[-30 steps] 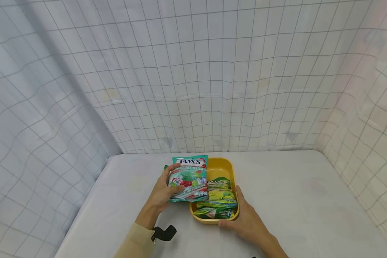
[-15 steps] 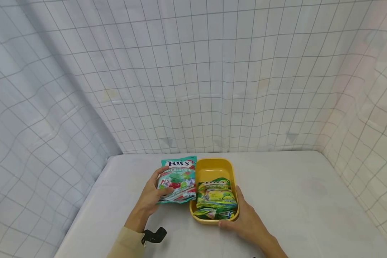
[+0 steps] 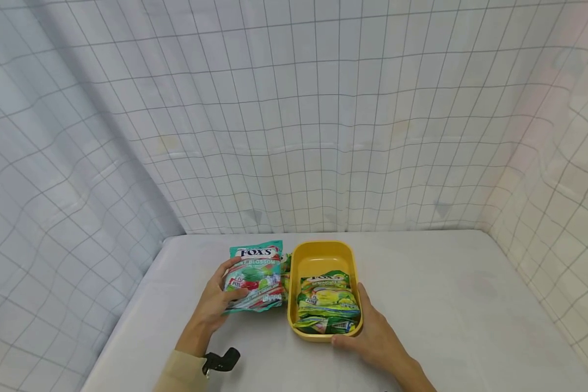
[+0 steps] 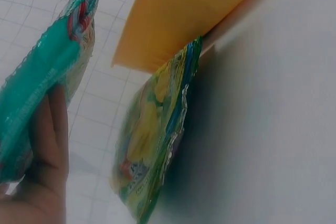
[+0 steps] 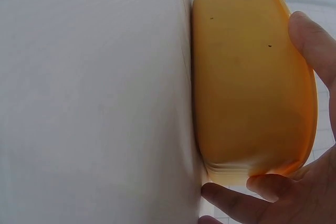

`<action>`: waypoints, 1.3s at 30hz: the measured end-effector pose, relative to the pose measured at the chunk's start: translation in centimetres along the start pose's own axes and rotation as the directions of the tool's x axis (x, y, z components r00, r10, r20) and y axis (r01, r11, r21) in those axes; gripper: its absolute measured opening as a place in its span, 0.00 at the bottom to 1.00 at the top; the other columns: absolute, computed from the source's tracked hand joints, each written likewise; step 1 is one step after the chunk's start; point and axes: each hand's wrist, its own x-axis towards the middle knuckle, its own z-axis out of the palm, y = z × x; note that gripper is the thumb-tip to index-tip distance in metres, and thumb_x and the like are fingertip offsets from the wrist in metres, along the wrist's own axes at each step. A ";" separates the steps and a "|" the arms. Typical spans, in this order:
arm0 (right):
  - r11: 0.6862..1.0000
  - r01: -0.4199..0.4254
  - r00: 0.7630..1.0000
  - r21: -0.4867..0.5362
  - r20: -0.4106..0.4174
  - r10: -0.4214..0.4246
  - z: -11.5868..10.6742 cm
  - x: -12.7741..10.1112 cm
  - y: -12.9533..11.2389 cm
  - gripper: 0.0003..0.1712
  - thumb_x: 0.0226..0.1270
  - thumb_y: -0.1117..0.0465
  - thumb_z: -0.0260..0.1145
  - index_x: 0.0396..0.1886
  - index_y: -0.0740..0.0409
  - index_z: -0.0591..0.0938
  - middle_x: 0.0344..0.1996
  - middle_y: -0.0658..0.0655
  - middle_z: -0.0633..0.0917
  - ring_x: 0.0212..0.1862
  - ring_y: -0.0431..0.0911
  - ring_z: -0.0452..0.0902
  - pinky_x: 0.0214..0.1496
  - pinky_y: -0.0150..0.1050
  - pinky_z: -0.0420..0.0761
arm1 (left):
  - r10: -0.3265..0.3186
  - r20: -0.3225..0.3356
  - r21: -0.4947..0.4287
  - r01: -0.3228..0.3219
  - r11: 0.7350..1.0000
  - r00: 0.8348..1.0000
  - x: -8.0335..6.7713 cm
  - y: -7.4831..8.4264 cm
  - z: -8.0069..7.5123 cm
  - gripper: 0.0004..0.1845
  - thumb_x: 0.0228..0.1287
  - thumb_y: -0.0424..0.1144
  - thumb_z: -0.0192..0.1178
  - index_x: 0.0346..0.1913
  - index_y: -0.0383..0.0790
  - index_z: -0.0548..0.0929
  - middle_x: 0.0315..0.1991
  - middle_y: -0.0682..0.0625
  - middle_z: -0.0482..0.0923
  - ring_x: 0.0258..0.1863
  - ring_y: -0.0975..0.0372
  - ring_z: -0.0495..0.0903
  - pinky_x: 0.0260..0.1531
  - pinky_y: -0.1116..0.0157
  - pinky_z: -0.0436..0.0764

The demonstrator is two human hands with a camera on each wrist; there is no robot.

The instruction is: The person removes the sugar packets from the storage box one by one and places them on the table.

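Teal bag (image 3: pixel 261 275) beside yellow tub (image 3: pixel 318 264)

So your left hand (image 3: pixel 212 302) is clamped on the bag, just left of the tub; your right hand (image 3: pixel 374 331) cups its near-right corner, probably so it can't slide.

I have the teal Fox's pouch (image 3: pixel 256 279) raised left of the upright yellow bin (image 3: pixel 320 262), whose near end holds green-yellow packets (image 3: pixel 329 298); a loose packet (image 4: pixel 149 129) lies just outside, partly behind the pouch
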 end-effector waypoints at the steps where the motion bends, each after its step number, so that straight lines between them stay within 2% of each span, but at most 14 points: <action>1: 1.000 0.000 1.000 -0.001 0.000 0.000 0.0 0.0 0.0 0.80 0.41 0.28 0.80 0.84 0.54 0.45 0.75 0.64 0.65 0.69 0.59 0.68 0.66 0.61 0.70 | -0.002 -0.004 0.002 0.002 1.000 1.000 0.0 -0.1 -0.2 0.45 0.60 0.14 0.60 0.77 0.44 0.59 0.72 0.37 0.60 0.53 0.52 0.78 0.47 0.61 0.84; 12: 1.000 0.000 1.000 0.002 -0.003 0.000 0.0 0.1 0.1 0.82 0.39 0.26 0.79 0.84 0.53 0.44 0.76 0.63 0.64 0.70 0.58 0.68 0.66 0.60 0.70 | 0.008 0.008 0.011 -0.008 1.000 1.000 -0.1 -0.1 -3.0 0.45 0.63 0.14 0.57 0.79 0.44 0.55 0.74 0.38 0.57 0.54 0.55 0.79 0.49 0.61 0.83; 23: 1.000 0.001 1.000 -0.012 -0.007 -0.001 -0.2 0.0 0.0 0.80 0.41 0.27 0.79 0.84 0.52 0.45 0.74 0.64 0.67 0.68 0.58 0.70 0.65 0.60 0.72 | 0.017 0.004 0.023 -0.017 1.000 1.000 0.5 0.1 -5.9 0.44 0.63 0.15 0.58 0.78 0.46 0.56 0.70 0.42 0.58 0.52 0.58 0.80 0.48 0.61 0.84; 30: 1.000 -0.006 1.000 -0.011 -0.005 0.006 -0.1 0.1 -0.1 0.80 0.40 0.27 0.79 0.84 0.52 0.44 0.75 0.63 0.66 0.68 0.58 0.69 0.65 0.60 0.71 | 0.007 0.008 0.022 -0.007 1.000 1.000 0.8 -0.4 -7.7 0.46 0.64 0.15 0.56 0.80 0.46 0.53 0.74 0.39 0.51 0.52 0.60 0.79 0.49 0.62 0.83; 39: 1.000 -0.014 1.000 -0.007 -0.004 0.014 0.0 0.0 -0.1 0.80 0.40 0.27 0.79 0.84 0.52 0.45 0.74 0.63 0.66 0.68 0.58 0.69 0.66 0.60 0.71 | -0.023 0.023 0.032 0.022 0.999 0.999 1.3 -1.3 -9.9 0.46 0.66 0.16 0.55 0.81 0.49 0.53 0.75 0.40 0.49 0.53 0.62 0.80 0.50 0.61 0.83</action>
